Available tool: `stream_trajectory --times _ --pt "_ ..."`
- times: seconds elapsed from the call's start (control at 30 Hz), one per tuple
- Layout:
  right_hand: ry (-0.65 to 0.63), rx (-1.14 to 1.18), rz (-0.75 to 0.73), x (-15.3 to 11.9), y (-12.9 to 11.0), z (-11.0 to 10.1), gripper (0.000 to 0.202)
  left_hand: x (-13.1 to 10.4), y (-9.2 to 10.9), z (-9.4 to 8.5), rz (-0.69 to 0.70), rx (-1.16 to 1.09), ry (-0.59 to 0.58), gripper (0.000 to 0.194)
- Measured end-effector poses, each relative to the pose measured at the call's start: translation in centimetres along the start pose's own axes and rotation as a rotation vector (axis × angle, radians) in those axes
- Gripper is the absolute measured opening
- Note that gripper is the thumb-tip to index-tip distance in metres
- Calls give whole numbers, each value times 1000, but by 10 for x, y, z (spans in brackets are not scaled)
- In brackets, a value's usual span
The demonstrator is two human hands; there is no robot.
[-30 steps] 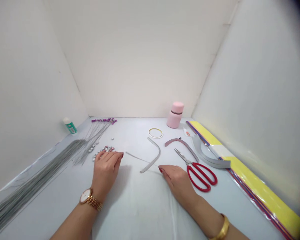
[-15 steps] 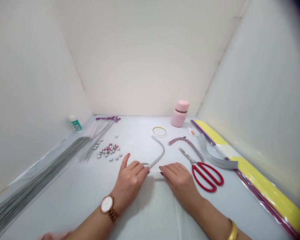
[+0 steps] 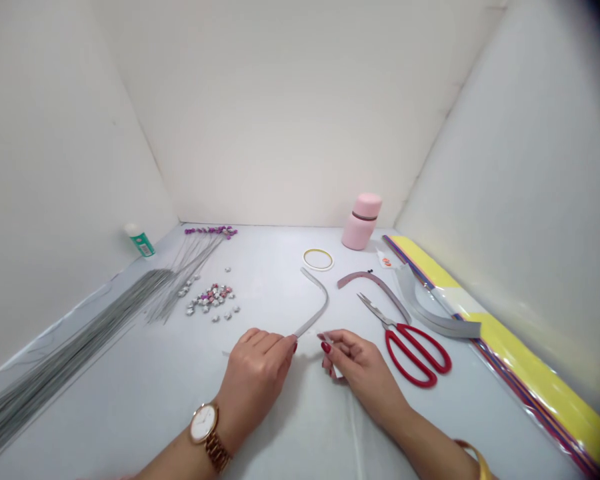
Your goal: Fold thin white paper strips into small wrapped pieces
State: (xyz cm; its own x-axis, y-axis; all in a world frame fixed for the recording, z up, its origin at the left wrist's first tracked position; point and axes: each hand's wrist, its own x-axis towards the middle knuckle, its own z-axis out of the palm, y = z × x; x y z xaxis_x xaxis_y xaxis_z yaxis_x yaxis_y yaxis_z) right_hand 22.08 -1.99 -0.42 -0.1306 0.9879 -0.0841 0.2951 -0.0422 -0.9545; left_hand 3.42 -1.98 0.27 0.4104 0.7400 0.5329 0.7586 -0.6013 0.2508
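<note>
My left hand [image 3: 257,367], a watch on its wrist, is closed with thumb and fingers pinching. From its fingertips a narrow grey paper strip [image 3: 320,310] curves away over the table, and a short strip end [image 3: 225,353] pokes out at its left side. My right hand [image 3: 355,360] is closed too, its red-nailed thumb and fingers pinching a small white strip [image 3: 338,372], mostly hidden by the fingers. A gap separates the two hands. Red-handled scissors [image 3: 415,353] lie right of my right hand, blades partly apart. Small folded stars [image 3: 211,298] in silver, pink and purple lie beyond my left hand.
A roll of tape [image 3: 319,260] and a pink bottle [image 3: 362,221] are at the back. Grey wires [image 3: 70,353] stretch along the left, near a glue stick [image 3: 141,241]. Purple strips [image 3: 375,283], grey strips [image 3: 440,325] and packaged coloured paper [image 3: 520,360] are at right.
My right hand has turned and curled, its fingers now pinching the white strip that was stretched between both hands. My left hand's raised index finger has folded down.
</note>
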Motion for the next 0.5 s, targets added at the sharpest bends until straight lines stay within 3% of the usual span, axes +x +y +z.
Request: stream_trajectory --times 0.17,0.33,0.43,0.5 --pt "26 85 -13 -1 -5 2 25 -7 5 7 -69 -113 -60 20" --pt "-72 341 181 -3 -3 4 27 -7 14 5 -251 -294 -142 21" --pt "-76 396 129 -4 -5 5 25 -3 19 1 -383 -477 -196 20" --pt "-74 361 115 -4 -6 5 26 0 20 -1 -399 -511 -152 19"
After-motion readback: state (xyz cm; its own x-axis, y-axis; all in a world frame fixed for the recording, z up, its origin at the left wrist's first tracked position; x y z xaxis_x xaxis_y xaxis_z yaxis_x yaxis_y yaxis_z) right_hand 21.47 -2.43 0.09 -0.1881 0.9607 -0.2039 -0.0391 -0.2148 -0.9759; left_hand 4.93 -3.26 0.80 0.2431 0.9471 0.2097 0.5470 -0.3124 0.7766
